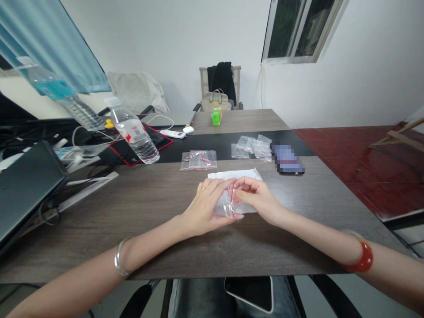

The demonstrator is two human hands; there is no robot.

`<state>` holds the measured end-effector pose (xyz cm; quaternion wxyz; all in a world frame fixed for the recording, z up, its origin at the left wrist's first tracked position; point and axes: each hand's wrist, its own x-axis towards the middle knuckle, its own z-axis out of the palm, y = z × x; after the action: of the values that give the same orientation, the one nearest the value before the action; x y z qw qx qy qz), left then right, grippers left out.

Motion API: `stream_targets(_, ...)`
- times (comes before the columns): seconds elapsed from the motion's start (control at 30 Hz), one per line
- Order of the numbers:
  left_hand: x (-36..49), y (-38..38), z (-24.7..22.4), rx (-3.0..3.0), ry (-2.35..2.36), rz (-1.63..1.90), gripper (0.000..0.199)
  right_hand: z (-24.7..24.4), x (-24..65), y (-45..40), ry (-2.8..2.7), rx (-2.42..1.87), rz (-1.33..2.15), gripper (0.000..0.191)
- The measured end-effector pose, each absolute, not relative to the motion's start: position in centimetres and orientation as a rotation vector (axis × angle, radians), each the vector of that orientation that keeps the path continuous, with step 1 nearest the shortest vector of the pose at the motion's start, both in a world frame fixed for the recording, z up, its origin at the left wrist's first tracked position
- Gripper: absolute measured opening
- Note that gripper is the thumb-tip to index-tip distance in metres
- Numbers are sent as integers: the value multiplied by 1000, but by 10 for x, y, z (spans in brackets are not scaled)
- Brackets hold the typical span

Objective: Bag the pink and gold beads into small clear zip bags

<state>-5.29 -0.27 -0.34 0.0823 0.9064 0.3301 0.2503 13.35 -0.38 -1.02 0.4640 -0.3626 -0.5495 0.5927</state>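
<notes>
A small clear zip bag (227,207) with a red seal strip is held between both hands above a white sheet (250,174) on the wooden table. My left hand (208,205) grips the bag from the left, thumb below and fingers along its top. At the red strip, the bent fingers of my right hand (256,197) pinch the bag's right side; its fingertips are partly hidden. Beyond the sheet lie clear bags with small pink beads (203,160). Several clear bags (253,147) lie farther right, beside a phone (287,160).
Two plastic bottles, one nearer (135,134) and one farther (66,95), stand at the left behind a dark laptop (29,190). A green box (216,117) stands at the far end. A white-edged device (250,292) rests on my lap below the table edge.
</notes>
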Motion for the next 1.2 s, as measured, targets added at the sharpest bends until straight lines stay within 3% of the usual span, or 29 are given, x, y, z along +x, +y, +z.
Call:
stream_targets(0.17,-54,-3,-2,2659,932,771,80,-8,134,-5,-1370,-902,1417,18)
stream_targets(0.43,-52,-6,-4,2536,937,877,70,-9,136,-3,-1342,-910,1388,25)
stream_targets(0.63,-51,-7,-7,2420,1036,946,63,-9,140,-2,-1627,-848,1167,2)
stream_targets(0.9,-51,-5,-9,2399,1131,938,53,22,157,3,-2114,-656,1041,26)
stream_targets(1.03,-51,-5,-6,2414,1134,958,48,30,181,25,-2118,-814,1004,23)
stream_targets(1.2,-51,-4,-5,2418,1192,989,50,7,200,46,-2238,-1011,913,12)
